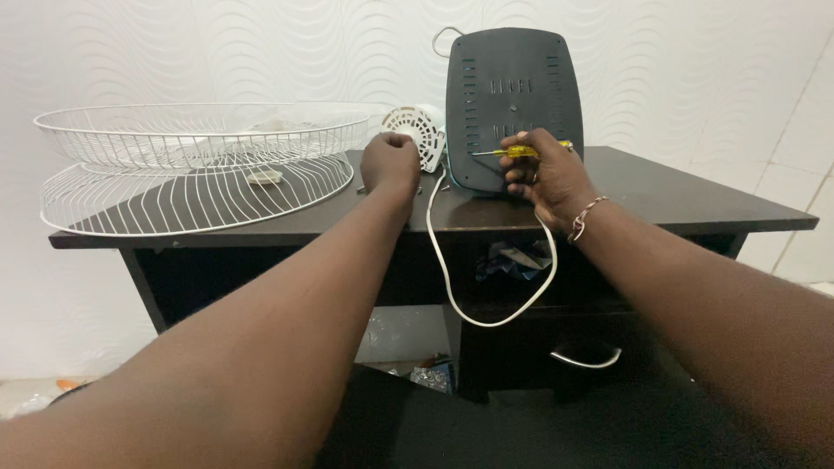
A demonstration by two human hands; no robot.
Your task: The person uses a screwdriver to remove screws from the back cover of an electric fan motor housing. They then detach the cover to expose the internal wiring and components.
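The screwdriver point(514, 152), with a yellow translucent handle and thin metal shaft, lies horizontally in the right hand point(543, 174) at the far centre of the table, its tip pointing left across the dark back housing point(512, 104) of a fan. The right-hand fingers are closed around the handle. The tool is judged light and rigid; the smooth plastic handle may slip, so it is best held around the thick part of the handle, not the shaft.

The back housing stands upright on its edge, a dark grey slotted plastic shell. It appears moderately light but top-heavy in this position, and thin plastic of this kind can crack at the vent slots. Hold it by the outer rim.

The left hand point(391, 163) is closed into a loose fist just left of the housing, resting at the table surface beside the white motor unit point(417, 130); what it encloses, if anything, cannot be determined. A few small dark screws point(360, 188) lie near it.

A white power cord point(447, 278) hangs from the housing over the near table edge in a loop; it is flexible and may snag.

At the far left, two white wire fan guards point(182, 174) are stacked on the dark wooden table point(678, 200). They look light, springy and easily bent.
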